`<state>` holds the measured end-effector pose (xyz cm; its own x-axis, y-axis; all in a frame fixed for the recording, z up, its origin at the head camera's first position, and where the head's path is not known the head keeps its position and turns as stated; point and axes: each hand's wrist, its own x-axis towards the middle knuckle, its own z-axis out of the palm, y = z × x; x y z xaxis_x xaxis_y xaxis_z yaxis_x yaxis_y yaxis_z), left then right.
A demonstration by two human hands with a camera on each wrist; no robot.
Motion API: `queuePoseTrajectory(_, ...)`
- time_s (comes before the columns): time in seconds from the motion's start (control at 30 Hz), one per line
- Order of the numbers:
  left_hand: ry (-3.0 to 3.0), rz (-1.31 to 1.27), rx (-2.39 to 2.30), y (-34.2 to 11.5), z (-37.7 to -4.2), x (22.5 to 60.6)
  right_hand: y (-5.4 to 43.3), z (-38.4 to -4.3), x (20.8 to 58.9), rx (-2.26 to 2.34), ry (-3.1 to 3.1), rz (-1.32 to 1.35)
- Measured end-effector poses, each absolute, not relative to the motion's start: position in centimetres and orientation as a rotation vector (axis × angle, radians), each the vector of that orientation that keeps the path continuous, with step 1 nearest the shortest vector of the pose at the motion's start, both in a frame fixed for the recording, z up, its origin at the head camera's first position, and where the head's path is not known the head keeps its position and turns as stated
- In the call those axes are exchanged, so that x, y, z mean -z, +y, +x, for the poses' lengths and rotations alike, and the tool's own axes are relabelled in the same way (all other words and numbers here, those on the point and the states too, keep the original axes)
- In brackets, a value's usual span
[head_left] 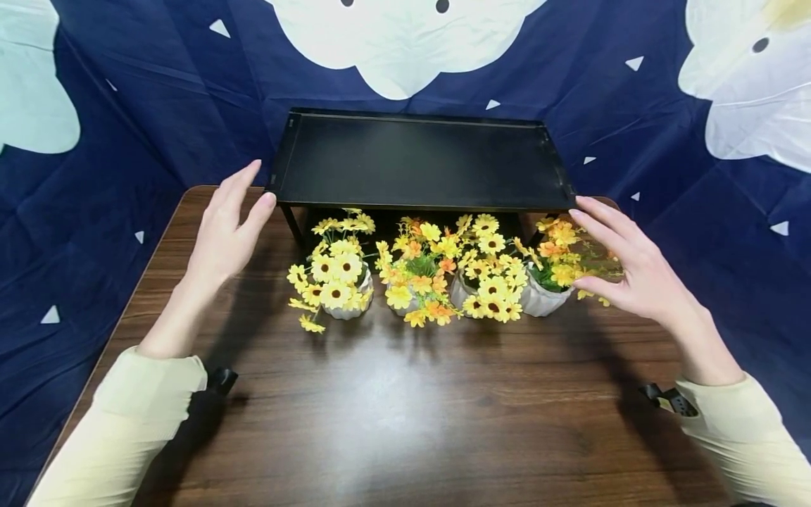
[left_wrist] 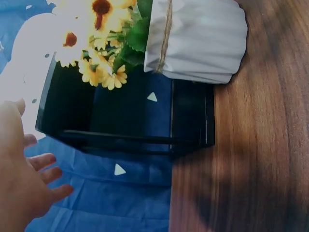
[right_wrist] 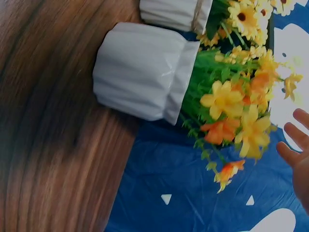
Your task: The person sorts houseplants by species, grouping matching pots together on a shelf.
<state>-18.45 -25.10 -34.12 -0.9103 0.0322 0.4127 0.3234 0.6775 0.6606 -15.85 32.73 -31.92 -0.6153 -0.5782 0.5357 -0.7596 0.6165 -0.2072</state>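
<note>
My left hand (head_left: 224, 232) is raised at the left front corner of a black shelf (head_left: 418, 162), its fingers loosely extended and thumb apart. Opposite it, my right hand (head_left: 633, 264) has its fingertips at the shelf's right front corner, and holds nothing. Several white pots of artificial flowers stand in a row along the shelf's front. The leftmost pot (left_wrist: 203, 41) carries yellow daisies (head_left: 336, 267). Beside the right hand, the rightmost white pot (right_wrist: 140, 72) has orange and yellow flowers (right_wrist: 222, 101), partly covered by that hand in the head view.
The shelf stands on legs at the back of a brown wooden table (head_left: 443, 422). Behind and around it hangs a dark blue cloth (head_left: 190, 91) with white cloud shapes and small triangles. Dark wrist straps (head_left: 671, 401) show at both cuffs.
</note>
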Motion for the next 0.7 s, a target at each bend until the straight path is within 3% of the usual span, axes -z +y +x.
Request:
queuePoseTrajectory(0.3,-2.655,-0.087,1.353,-26.5,-19.2,34.4,34.9,-16.4,32.8,-0.755,-2.453,0.975)
queuePoseTrajectory(0.7,-2.613,-0.020,1.823,-27.1,-20.5,35.1,37.6,-16.9,34.0,-0.895,-2.505,0.793)
